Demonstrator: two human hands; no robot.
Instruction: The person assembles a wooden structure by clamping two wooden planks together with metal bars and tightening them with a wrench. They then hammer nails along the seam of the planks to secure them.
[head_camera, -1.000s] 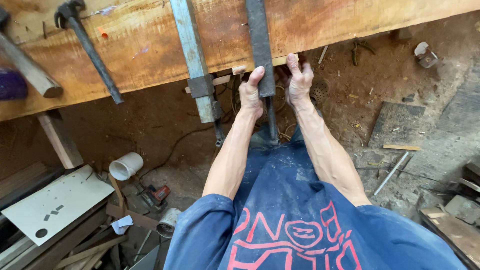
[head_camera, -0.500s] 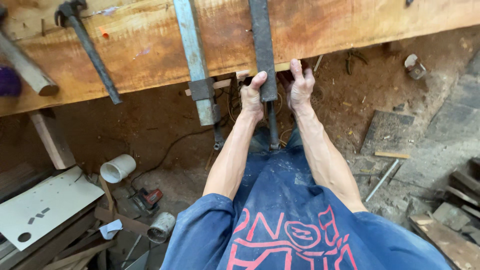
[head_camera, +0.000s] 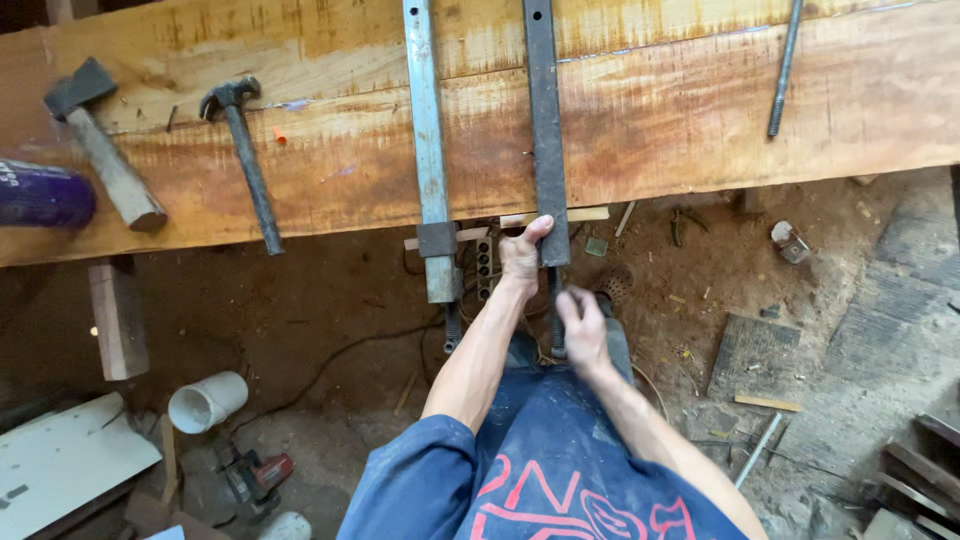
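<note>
Head view, looking down past a wooden slab (head_camera: 700, 110) that spans the frame from 9 to 3 o'clock.

At 9 o'clock: a dark blue cylinder (head_camera: 40, 195) lies at the slab's left edge, just beside a wooden-handled hatchet (head_camera: 105, 150) lying flat, head toward 11 o'clock. Next right, a dark claw hammer (head_camera: 245, 165), head up, handle pointing toward 6 o'clock and overhanging the slab's near edge.

At 7 o'clock, on the dirt floor: a white pipe stub (head_camera: 205, 402), open end showing, with a red-and-black power tool (head_camera: 255, 478) just below it.

Centre: two bar clamps cross the slab from 12 o'clock downward. The grey-blue clamp (head_camera: 428, 150) stands left; the dark clamp (head_camera: 546, 130) stands just beside it on the right, its bar running over the slab's near edge and its screw hanging below.

The left hand (head_camera: 520, 258) is wrapped around the dark clamp's lower jaw at the slab's edge, thumb up along the bar, fingers closed behind it. The right hand (head_camera: 583, 330) sits just below, toward 6 o'clock, fingers curled shut around the clamp's screw handle; the handle itself is mostly hidden by the hand.

At 1 o'clock: a threaded rod (head_camera: 785, 70) lies on the slab, well apart from the clamps.

At 4 o'clock, floor: a dark flat board (head_camera: 755, 355) and scattered wood offcuts (head_camera: 768, 403).
</note>
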